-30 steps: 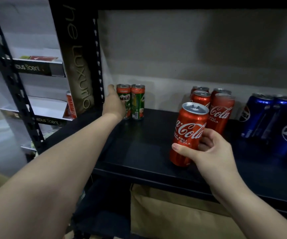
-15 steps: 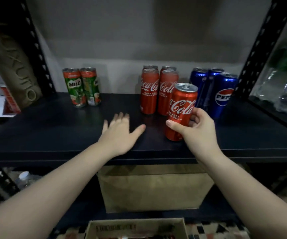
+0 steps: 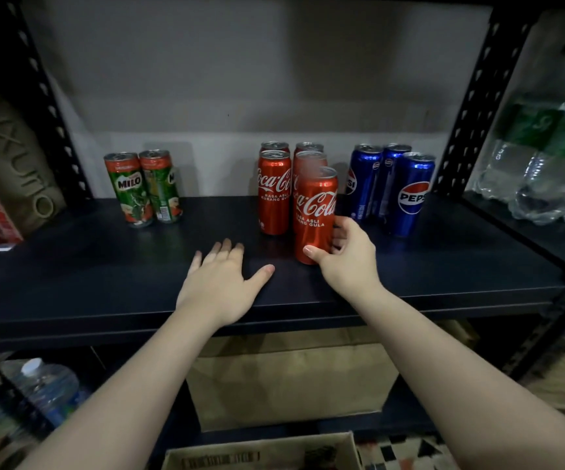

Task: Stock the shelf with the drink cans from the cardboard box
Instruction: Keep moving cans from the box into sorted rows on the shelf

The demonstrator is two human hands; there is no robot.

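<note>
Head view: the right hand [image 3: 349,256] grasps a red Coca-Cola can [image 3: 315,215] low on its body, thumb across the front near the base and fingers curled round the right side; the can stands on the black shelf [image 3: 105,266], just ahead of the four Coca-Cola cans [image 3: 273,195] already ranked behind it, whether touching the nearest one cannot be told. The left hand [image 3: 222,283] lies flat and relaxed on the shelf board near its front edge, fingers spread, holding nothing. To the left, well apart, stand two Milo cans [image 3: 144,189]; to the right, three Pepsi cans [image 3: 389,188]. The held can is upright, its long axis vertical, lid and pull tab uppermost, its logo facing the camera. Judged as a thing to handle, a filled slim can is fairly heavy for its size, rigid along its axis but thin-walled, so a hard squeeze could dent it; its lacquered side is smooth and may be slippery. It is tall and narrow, hence easily toppled, and a low grip such as this steers the base well while sliding; for lifting, a hold round the middle of the body would be steadier. Below the shelf sits a brown paper bag [image 3: 291,378], with a water bottle [image 3: 47,385] at lower left. At the bottom edge the open top of the cardboard box [image 3: 260,452] shows, its contents indistinct. Wrapped bottles [image 3: 542,157] fill the adjoining bay at right.
</note>
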